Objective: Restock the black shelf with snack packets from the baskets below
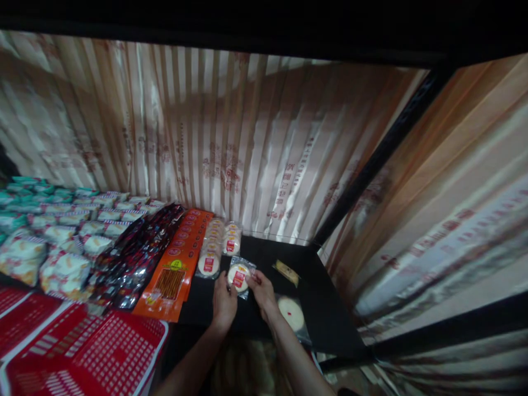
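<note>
A clear packet with a round white cake and a red label (238, 277) is held over the black shelf board (251, 319). My right hand (263, 291) pinches its right edge between thumb and fingers. At the lower left edge of the same packet is my left hand (225, 301), its fingers curled against it. A small dark spot shows by the left fingers, too small to name. Just behind and left lie a row of similar cake packets (209, 263) and a shorter row (232, 239). Right of my right hand lies another round white cake in clear wrap (292, 314), face down.
A small yellow packet (286, 273) lies to the right. Leftward are orange snack-stick bags (175, 269), dark shiny bags (136, 253) and several white-and-green packets (61, 234). A red plastic basket (115, 346) stands front left. Black posts (379, 154) and printed sheeting (231, 137) enclose the shelf.
</note>
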Demonstrator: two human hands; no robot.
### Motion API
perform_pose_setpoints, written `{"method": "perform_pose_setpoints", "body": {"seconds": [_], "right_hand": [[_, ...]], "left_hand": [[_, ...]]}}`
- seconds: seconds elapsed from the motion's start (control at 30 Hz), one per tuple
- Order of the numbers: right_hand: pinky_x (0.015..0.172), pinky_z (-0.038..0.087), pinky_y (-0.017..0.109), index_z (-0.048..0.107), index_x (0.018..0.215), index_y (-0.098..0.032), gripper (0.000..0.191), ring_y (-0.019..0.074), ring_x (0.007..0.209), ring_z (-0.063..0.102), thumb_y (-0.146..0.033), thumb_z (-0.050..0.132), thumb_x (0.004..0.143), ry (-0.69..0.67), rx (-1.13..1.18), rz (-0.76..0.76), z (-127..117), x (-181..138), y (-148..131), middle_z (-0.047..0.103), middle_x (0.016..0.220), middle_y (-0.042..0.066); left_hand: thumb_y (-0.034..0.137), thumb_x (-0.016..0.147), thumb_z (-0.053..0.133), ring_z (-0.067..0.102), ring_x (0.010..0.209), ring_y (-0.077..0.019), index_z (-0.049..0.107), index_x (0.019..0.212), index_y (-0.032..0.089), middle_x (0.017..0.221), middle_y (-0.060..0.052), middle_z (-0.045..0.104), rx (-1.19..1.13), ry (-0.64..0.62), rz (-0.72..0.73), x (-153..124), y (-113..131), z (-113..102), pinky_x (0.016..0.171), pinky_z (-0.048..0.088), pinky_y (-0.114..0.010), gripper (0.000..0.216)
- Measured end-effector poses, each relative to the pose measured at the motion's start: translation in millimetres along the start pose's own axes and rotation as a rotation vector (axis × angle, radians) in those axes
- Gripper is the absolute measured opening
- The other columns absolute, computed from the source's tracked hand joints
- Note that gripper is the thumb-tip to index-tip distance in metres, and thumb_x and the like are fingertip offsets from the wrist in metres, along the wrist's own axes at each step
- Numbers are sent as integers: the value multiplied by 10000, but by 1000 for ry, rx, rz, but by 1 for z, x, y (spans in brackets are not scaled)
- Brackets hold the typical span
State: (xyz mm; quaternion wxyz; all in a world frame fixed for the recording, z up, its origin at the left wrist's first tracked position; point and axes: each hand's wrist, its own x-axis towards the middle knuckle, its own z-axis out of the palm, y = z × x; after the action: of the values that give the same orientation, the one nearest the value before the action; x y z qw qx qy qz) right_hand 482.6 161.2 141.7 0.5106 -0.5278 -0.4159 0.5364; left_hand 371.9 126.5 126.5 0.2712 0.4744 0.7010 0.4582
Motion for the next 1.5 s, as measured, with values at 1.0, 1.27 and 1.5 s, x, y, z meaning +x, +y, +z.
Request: {"method": "perform_pose_setpoints", "body": {"seconds": [1.0,1.27,1.5], "right_hand": [[671,465,288,675,787,-236,205,170,667,608,-315,606,611,103,-462,-187,28,107,20,669,710,-18],[720,474,294,658,887,-205,292,179,740,622,-351,628,635,156,-482,-139,28,100,24,683,803,16],[780,463,293,629,999,-143,353,183,829,605,-345,541,723,256,-519,-214,22,48,18,655,975,94]], "left_hand": [[58,755,340,235,1360,-238,394,1328,35,1423,-151,371,457,-30,512,40,-43,43,1106,290,-400,575],[79,772,341,220,1364,-261,384,1324,18,1421,-177,362,439,-59,502,37,-33,34,1098,293,-444,557],[86,780,351,281,1339,-256,480,1243,61,1386,-147,417,407,-105,508,15,-20,15,1084,318,-426,482]]}}
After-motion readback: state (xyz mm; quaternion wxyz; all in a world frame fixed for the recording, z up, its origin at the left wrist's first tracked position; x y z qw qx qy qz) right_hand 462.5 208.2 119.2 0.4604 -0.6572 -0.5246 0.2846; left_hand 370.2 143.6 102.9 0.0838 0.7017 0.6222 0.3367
